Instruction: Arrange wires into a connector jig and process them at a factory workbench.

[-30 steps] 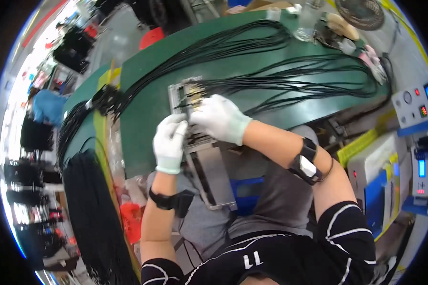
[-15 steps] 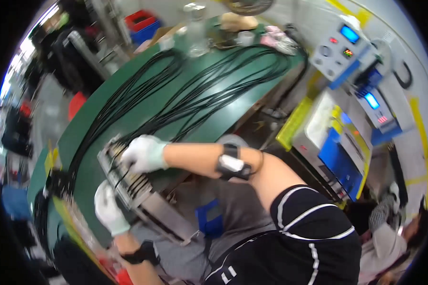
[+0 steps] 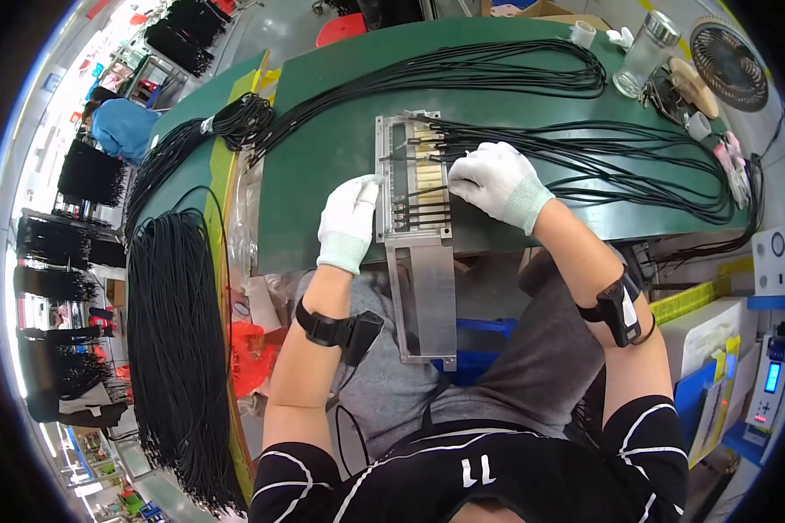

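A metal fixture (image 3: 420, 301) with a clear plate reaches from the green table over my lap. Several black cable ends (image 3: 427, 209) lie crosswise in its upper part, over pale yellow blocks (image 3: 429, 177). At its right side my right hand (image 3: 497, 185), in a white glove, has its fingers curled on a black cable; the fingertips partly hide the grip. My left hand (image 3: 347, 220), gloved too, is at the left rail with thumb and fingers pressed together. What lies between them, if anything, is hidden.
Long black cable loops (image 3: 637, 166) spread rightward, and another bundle (image 3: 462, 70) lies farther back. A thick cable coil (image 3: 179, 340) hangs at the left by a yellow edge strip (image 3: 227, 227). A glass jar (image 3: 645, 57) and a fan (image 3: 728, 65) stand at the far right.
My view has turned and now faces the fixture more squarely. My right hand has moved from over the fixture's blocks to its right side; the left remains by the left rail.
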